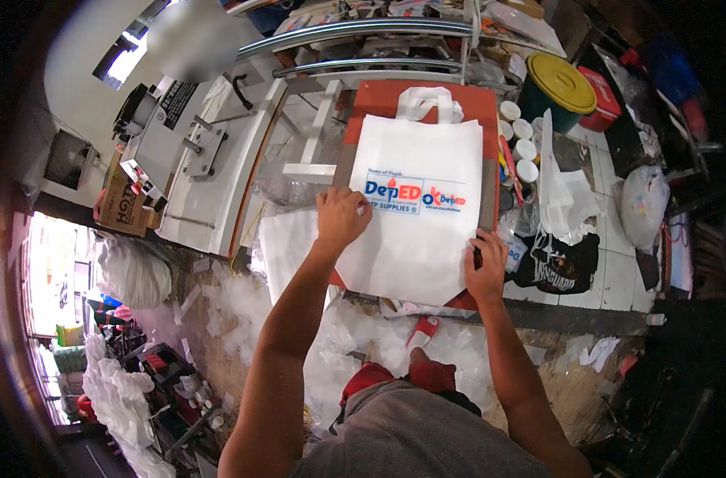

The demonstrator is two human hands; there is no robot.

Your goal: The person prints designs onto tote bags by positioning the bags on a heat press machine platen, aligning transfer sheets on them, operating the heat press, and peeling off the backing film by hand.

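Note:
A white tote bag lies flat on a red-and-brown board, its handles at the far end. Blue and red print on its front reads "DepED". My left hand is closed at the bag's left edge, fingertips curled beside the print. At the right edge, my right hand has its fingers bent around the bag's side, with a dark gap between thumb and forefinger. Both hands touch the bag; the undersides of the fingers are hidden. More white material lies below my left forearm.
A press-like machine stands on a white table at left. Metal rails run along the back. Right of the board are white-lidded jars, a yellow-lidded bin and a black printed cloth. White scraps cover the floor.

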